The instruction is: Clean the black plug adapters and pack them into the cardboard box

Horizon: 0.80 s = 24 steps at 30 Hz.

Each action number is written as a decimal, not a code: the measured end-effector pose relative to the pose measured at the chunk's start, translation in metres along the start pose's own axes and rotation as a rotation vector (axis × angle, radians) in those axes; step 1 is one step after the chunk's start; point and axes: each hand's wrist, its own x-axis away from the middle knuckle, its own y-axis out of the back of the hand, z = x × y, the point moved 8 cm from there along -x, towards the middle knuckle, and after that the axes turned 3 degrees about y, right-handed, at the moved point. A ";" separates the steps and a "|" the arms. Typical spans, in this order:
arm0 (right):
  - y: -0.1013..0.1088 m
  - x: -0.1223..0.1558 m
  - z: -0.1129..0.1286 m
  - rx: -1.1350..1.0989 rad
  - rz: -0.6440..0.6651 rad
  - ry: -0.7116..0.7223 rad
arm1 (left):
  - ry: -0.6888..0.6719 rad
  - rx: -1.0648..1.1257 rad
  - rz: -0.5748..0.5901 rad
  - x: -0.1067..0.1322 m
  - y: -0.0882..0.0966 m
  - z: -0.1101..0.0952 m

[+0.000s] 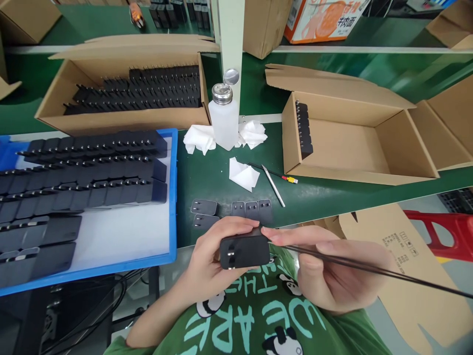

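My left hand point(207, 259) is wrapped around a black plug adapter point(249, 252) with two metal prongs, held above the table's front edge. In my right hand point(332, 281) a thin black cable point(373, 265) is pinched, its end against the adapter's right side; whether it is plugged in I cannot tell. The cable runs off to the right of the picture. Just beyond my hands, several more adapters lie on the green table: two stacked front to back point(204, 207) and a row of three point(252, 209).
A blue tray point(173, 197) of adapters is on the left. Behind it stands a carton point(148, 121) full of adapters; another carton point(354, 170) on the right holds one row. Between them are a pump bottle point(224, 121), crumpled tissues point(200, 139), a white pen-like tool point(273, 186) and a yellow-ended USB cable point(290, 180).
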 end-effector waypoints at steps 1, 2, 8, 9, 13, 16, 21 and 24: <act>0.000 0.000 0.000 0.002 -0.009 -0.003 | 0.000 0.002 -0.001 0.000 0.000 0.000; 0.000 0.000 -0.001 -0.004 -0.016 -0.011 | 0.001 0.004 -0.001 -0.001 0.000 0.000; -0.002 0.002 -0.002 -0.079 -0.116 0.020 | -0.007 -0.003 -0.010 -0.003 0.000 0.000; -0.002 0.003 -0.001 -0.093 -0.143 0.039 | -0.013 -0.003 -0.011 -0.003 0.000 -0.001; -0.003 0.006 -0.003 -0.148 -0.186 0.062 | -0.018 0.003 -0.008 -0.002 0.001 0.000; -0.004 0.005 -0.004 -0.168 -0.165 0.068 | -0.015 0.001 -0.014 -0.003 0.001 -0.001; -0.002 0.004 -0.004 -0.155 -0.166 0.063 | -0.013 0.006 -0.008 -0.002 0.001 0.001; -0.003 0.004 -0.004 -0.146 -0.151 0.051 | -0.015 0.008 -0.016 -0.001 0.002 0.002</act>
